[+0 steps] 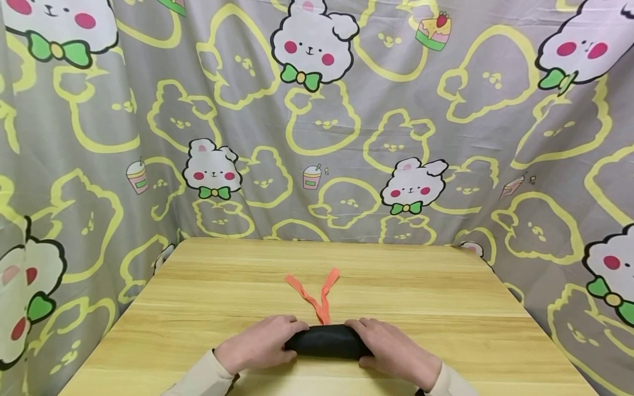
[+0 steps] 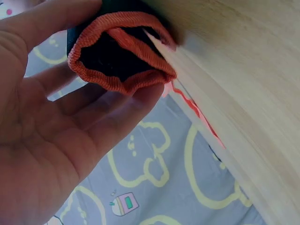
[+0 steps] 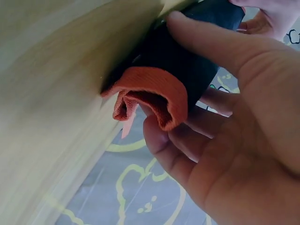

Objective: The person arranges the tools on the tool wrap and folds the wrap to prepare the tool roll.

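Observation:
A black fabric roll [image 1: 329, 342] lies crosswise near the front of the wooden table. From its far side two orange ribbon ties [image 1: 323, 311] spread over the wood in a V. My left hand [image 1: 262, 342] grips the roll's left end, thumb on the near side and fingers over the far side. At the right end, my right hand [image 1: 396, 349] holds it the same way. Orange ribbed edging [image 2: 105, 84] spirals at the left end in the left wrist view. The right wrist view shows similar orange edging [image 3: 161, 79] folded inward. What the roll contains is hidden.
The wooden table [image 1: 421, 291] extends beyond the hands to its back edge. A grey curtain [image 1: 337, 132] printed with white and yellow cartoon animals hangs behind it and along both sides.

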Motion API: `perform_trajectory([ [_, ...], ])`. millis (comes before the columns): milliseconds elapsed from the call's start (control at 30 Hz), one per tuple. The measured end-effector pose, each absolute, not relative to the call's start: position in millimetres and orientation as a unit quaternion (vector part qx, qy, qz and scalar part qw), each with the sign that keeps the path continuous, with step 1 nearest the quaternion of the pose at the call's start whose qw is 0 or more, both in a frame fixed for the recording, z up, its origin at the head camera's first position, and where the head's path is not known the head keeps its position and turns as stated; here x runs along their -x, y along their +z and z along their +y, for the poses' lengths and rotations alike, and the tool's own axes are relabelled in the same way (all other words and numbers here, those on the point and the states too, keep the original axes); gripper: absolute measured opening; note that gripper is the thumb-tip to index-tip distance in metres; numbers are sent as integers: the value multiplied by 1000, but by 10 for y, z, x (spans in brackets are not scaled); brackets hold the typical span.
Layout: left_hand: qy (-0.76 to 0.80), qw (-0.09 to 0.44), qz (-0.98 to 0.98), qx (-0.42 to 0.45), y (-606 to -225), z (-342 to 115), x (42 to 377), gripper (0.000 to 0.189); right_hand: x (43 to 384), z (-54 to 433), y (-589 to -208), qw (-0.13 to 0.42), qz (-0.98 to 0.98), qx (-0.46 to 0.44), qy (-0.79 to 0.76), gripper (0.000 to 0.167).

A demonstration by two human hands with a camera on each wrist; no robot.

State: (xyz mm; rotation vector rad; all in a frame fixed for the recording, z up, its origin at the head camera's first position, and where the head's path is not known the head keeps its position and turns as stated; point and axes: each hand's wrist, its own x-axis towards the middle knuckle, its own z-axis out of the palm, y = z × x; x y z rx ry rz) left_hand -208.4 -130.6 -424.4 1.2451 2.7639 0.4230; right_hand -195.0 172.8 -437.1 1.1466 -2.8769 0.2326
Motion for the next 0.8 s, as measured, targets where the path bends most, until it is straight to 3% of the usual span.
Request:
perform_trajectory([
  [100,159,62,894,-414,-4226,-1315,2093,37,1936,1722,-4372,18,-925,-372,79,73],
  [267,177,83,889,-414,-4210,-1328,2096,37,1928,1711,-4375,23,-923,-375,81,65],
  [567,140,54,898,-413,-4231,-1330,2042,60,1940,1743,-4368,37,-911,-400,98,54],
  [800,122,42,903,-411,-4254,-1321,2023,58,1935,1773,-4352,50,-898,-423,106,52],
])
